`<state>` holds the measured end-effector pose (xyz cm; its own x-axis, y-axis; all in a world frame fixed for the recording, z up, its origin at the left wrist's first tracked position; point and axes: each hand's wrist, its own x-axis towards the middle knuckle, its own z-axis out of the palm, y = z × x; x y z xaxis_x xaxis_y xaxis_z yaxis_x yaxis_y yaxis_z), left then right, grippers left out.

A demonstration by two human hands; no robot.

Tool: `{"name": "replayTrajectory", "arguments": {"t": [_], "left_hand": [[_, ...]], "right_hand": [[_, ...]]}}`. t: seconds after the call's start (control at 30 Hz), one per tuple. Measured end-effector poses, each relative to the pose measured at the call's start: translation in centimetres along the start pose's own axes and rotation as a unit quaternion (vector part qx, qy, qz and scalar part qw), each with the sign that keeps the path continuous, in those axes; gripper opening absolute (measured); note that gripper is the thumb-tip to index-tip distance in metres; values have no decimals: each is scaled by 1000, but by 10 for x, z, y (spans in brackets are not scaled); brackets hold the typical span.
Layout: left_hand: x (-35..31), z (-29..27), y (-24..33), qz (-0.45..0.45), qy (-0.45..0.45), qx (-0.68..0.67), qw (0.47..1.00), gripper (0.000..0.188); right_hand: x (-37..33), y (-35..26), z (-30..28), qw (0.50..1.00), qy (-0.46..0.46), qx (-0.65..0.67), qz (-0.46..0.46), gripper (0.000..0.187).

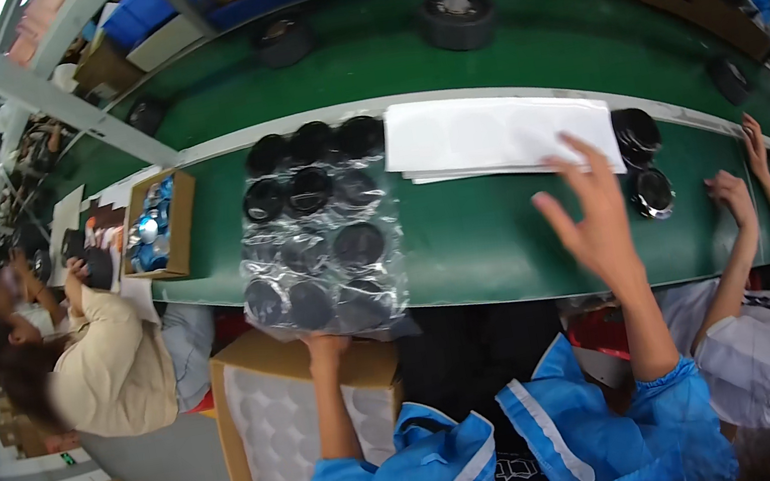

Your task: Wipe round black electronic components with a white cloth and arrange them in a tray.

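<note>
A clear plastic tray (304,253) with rows of round pockets lies on the green table, its near end jutting past the edge. Black round parts (312,140) fill its far rows; glare blurs what the nearer pockets hold. My left hand (326,344) grips the tray's near edge, its fingers mostly hidden under the plastic. With fingers spread and nothing in them, my right hand (596,225) hovers over the table, fingertips by the near edge of a stack of white sheets (489,135). Two black round parts with shiny rims (651,192) sit right of the sheets.
Below the table edge stands an open cardboard box (235,435) with a white pocketed insert (274,429). A small carton (184,222) of blue-and-silver parts is at left. Dark wheels (458,19) rest on the green belt beyond the white rail. Co-workers sit on both sides.
</note>
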<state>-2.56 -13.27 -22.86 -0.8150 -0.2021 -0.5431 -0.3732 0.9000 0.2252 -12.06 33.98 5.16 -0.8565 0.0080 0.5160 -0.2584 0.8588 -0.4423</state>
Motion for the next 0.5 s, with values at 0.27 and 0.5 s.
{"name": "replayTrajectory", "arguments": {"t": [0.27, 0.5], "left_hand": [[-198, -160, 111, 355, -78, -411, 836, 39], [-111, -144, 177, 194, 404, -23, 894, 47]], "right_hand": [[75, -130, 113, 916, -166, 230, -285, 27], [106, -174, 270, 879, -216, 68, -420, 44]]}}
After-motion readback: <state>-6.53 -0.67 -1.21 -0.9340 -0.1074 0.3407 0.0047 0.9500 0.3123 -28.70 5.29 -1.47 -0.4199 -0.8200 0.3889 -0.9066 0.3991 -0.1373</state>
